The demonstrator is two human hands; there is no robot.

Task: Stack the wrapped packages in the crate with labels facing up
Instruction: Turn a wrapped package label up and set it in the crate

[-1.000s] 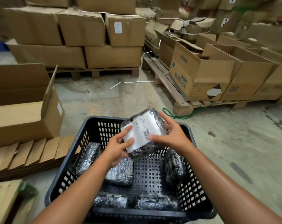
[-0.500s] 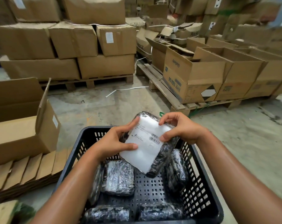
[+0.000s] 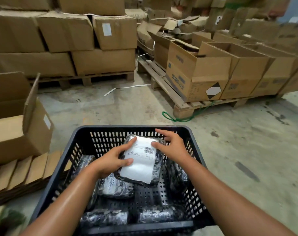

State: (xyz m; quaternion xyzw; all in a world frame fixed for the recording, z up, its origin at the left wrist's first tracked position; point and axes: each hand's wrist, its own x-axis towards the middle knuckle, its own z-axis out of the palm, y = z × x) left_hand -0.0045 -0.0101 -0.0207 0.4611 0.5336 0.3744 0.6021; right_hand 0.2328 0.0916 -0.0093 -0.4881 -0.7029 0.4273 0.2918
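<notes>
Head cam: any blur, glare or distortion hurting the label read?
Head view: label sharp enough to show a barcode, text too small to read; shiny wrap on crate packages glints; wide-angle bends far boxes; top-right corner and bottom-left edge smeared; left hand and right hand crisp.

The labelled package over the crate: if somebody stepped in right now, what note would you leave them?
Left hand: grip on the labelled package, thumb on the label.
Right hand: fingers spread, fingertips at the package's right edge; cannot tell if it grips.
Package: label up, low inside the black crate, above the other wrapped packages lying on the bottom.
Done: label turned up, package brought into the crate.
Left: set it down flat, let go, then probably check the others, whose labels do not show.
</notes>
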